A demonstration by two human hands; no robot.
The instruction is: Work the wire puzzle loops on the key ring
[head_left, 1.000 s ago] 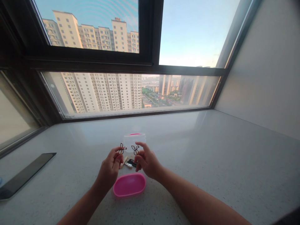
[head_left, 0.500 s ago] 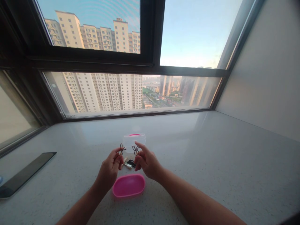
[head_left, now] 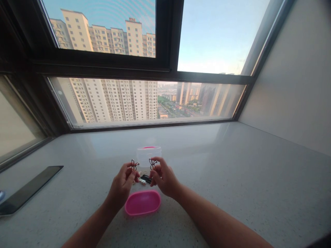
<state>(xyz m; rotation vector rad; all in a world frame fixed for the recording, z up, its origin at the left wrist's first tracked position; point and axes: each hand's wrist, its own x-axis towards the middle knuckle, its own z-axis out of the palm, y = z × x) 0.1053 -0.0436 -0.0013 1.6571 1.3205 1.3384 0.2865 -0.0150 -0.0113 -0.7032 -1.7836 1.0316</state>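
My left hand (head_left: pixel 123 182) pinches a small dark rabbit-shaped wire clip (head_left: pixel 133 165) between thumb and fingers. My right hand (head_left: pixel 162 177) pinches a second rabbit-shaped clip (head_left: pixel 152 163) the same way. Both clips are held upright, side by side, just above the sill. Behind them stands a clear plastic container (head_left: pixel 148 153) with a pink bottom. Its pink oval lid (head_left: pixel 143 202) lies flat on the sill beneath my wrists. Between my hands, a few small clips, one black (head_left: pixel 146 178) and one pale (head_left: pixel 141 180), lie on the surface.
A dark phone (head_left: pixel 27 190) lies flat at the left on the pale speckled stone sill (head_left: pixel 232 179). The window frame (head_left: pixel 144 125) runs along the back and a white wall (head_left: pixel 292 86) closes the right side.
Both hands have dropped slightly and the right hand's fingers have curled in tighter round its clip. The two clips sit a little farther apart.
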